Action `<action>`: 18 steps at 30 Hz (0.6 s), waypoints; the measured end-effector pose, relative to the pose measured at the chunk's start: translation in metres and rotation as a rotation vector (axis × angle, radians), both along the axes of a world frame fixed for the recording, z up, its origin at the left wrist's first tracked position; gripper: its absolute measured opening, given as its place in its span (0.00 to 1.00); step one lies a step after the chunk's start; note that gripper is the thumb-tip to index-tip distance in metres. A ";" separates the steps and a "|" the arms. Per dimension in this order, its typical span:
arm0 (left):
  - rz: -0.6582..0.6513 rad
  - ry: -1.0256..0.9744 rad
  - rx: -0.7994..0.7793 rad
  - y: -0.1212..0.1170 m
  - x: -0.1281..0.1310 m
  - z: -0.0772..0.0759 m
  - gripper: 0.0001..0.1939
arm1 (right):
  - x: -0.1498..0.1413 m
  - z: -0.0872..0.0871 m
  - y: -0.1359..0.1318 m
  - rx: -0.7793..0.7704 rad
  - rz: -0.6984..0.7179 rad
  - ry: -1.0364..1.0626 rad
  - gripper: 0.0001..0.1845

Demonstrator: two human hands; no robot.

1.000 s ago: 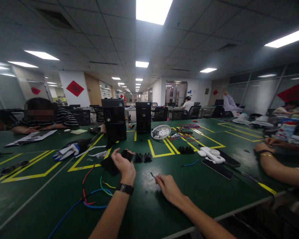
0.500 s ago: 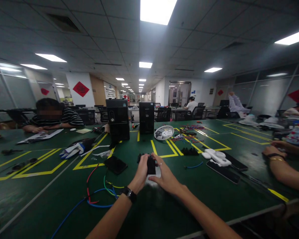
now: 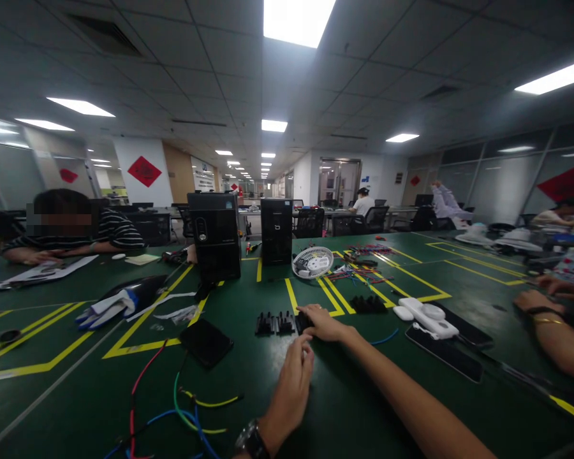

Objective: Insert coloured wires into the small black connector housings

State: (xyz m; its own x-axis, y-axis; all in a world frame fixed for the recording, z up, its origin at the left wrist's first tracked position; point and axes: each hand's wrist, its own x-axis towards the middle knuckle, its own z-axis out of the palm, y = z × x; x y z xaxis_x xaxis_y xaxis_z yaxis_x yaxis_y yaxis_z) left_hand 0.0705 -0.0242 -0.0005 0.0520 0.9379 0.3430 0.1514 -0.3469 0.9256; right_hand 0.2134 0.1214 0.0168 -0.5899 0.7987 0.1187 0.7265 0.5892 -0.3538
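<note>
Black block (image 3: 303,324) — partly under the right hand's fingers (image 3: 308,310).

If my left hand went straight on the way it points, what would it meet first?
Likely the right hand or the black part at its fingers; the left hand points at both, but depth is unclear.

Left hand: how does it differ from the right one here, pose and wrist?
Left hand is nearer the camera, fingers pointing away; right hand is farther out, reaching across to the left.
Right hand holds a black block; left hand shows no held object.
Left wrist wears a watch; right wrist shows none.
Shared: both bare, fingertips close together.
</note>
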 end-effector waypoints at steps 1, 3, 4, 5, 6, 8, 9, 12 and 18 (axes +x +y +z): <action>-0.014 -0.003 -0.001 0.000 0.002 0.000 0.19 | -0.001 -0.001 0.003 0.001 0.017 -0.003 0.40; -0.017 -0.012 -0.028 0.001 0.004 -0.002 0.19 | 0.004 -0.003 0.007 0.046 0.017 -0.005 0.45; -0.019 -0.009 -0.049 0.001 0.004 -0.003 0.20 | 0.011 -0.003 0.009 0.099 -0.036 0.001 0.45; -0.028 0.002 -0.069 0.002 0.004 -0.004 0.20 | 0.020 -0.003 0.010 0.167 -0.138 0.009 0.42; -0.040 0.017 -0.085 0.002 0.004 -0.005 0.20 | 0.030 -0.003 0.011 0.236 -0.276 0.014 0.38; -0.071 0.055 -0.098 0.003 0.004 -0.006 0.19 | 0.051 -0.003 0.011 0.317 -0.554 0.015 0.30; -0.082 0.072 -0.095 0.003 0.004 -0.007 0.19 | 0.060 -0.003 0.010 0.320 -0.645 0.011 0.27; -0.098 0.086 -0.055 0.001 0.003 -0.007 0.18 | 0.076 -0.006 0.005 0.256 -0.696 0.008 0.21; -0.069 0.028 -0.049 0.003 0.002 -0.006 0.18 | 0.078 -0.004 -0.011 0.213 -0.580 0.108 0.10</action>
